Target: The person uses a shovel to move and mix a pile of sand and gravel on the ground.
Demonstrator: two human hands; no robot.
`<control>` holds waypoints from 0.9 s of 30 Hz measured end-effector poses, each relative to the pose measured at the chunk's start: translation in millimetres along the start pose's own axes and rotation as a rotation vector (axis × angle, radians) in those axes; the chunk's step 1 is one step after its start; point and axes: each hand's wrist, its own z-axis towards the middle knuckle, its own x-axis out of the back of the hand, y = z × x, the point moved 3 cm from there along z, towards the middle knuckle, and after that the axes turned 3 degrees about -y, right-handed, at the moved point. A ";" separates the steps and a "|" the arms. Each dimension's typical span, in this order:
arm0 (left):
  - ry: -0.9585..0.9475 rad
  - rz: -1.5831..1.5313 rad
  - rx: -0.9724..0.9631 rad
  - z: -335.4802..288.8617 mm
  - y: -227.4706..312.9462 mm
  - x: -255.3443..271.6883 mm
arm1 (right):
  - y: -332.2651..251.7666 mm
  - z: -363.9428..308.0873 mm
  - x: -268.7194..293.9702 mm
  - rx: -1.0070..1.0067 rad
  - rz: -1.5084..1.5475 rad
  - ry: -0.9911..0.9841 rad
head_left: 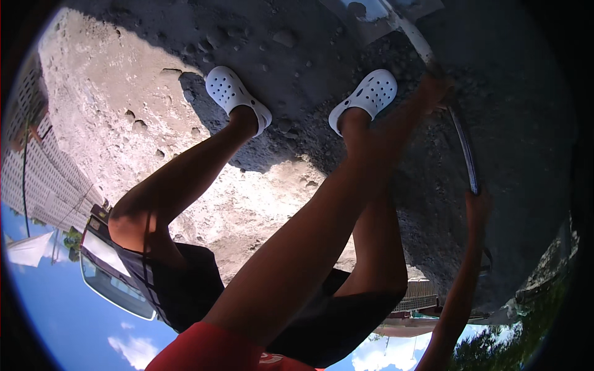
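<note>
A long, pale pole [464, 145] runs down the right side from the top edge, looking bent in this wide picture. My left hand [435, 91], in deep shadow, closes round it partway along, my arm crossing in front of my leg. Lower down, my right hand [479, 204] grips the pole near its visible lower end. Individual fingers are hard to make out. Beyond my left hand the pole continues as a thicker, whitish stretch [413, 36]. It reaches a pale patch [371, 12] cut off by the picture's edge; whether this belongs to the tool cannot be told.
My feet in white clogs [232, 93] stand apart on rough, stony ground [117, 80], partly sunlit and partly shaded. At the left are a pale wall with rows of holes [46, 176] and a vehicle [114, 275]. Trees [504, 349] show at lower right.
</note>
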 end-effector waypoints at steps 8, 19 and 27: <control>0.121 -0.286 -0.520 -74.7 343.6 162.6 | -322.5 -42.0 188.0 0.718 0.151 0.542; -0.151 -0.575 -0.746 -361.0 434.1 205.2 | -405.4 -260.9 237.6 1.034 0.629 0.147; 0.477 -0.520 -0.156 -240.1 146.6 113.2 | -199.1 -176.8 121.8 0.637 0.202 -0.115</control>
